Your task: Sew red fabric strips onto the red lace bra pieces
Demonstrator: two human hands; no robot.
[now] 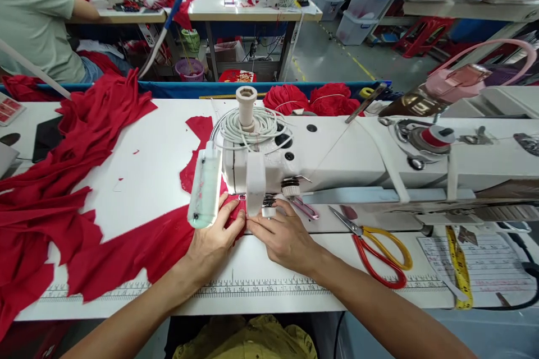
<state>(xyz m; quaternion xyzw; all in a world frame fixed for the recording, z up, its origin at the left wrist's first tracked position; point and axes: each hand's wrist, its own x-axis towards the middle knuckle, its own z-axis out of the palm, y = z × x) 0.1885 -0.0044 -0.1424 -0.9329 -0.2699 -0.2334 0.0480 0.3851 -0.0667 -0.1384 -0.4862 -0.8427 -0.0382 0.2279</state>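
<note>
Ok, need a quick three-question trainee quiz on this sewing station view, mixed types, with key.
1. True or false: the scissors lie to the right of the wearer's right hand.
2. What is the wearer's left hand touching? A) tape measure B) red fabric C) thread cone
3. Fill in: one scissor handle is red, the other is ____.

Key: 1. True. 2. B. 3. Yellow.

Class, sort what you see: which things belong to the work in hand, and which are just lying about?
Work in hand:
red fabric, under the left hand
white sewing machine, with the right hand at its needle end

Apparently just lying about:
scissors
yellow tape measure
pink-topped bottle
</note>
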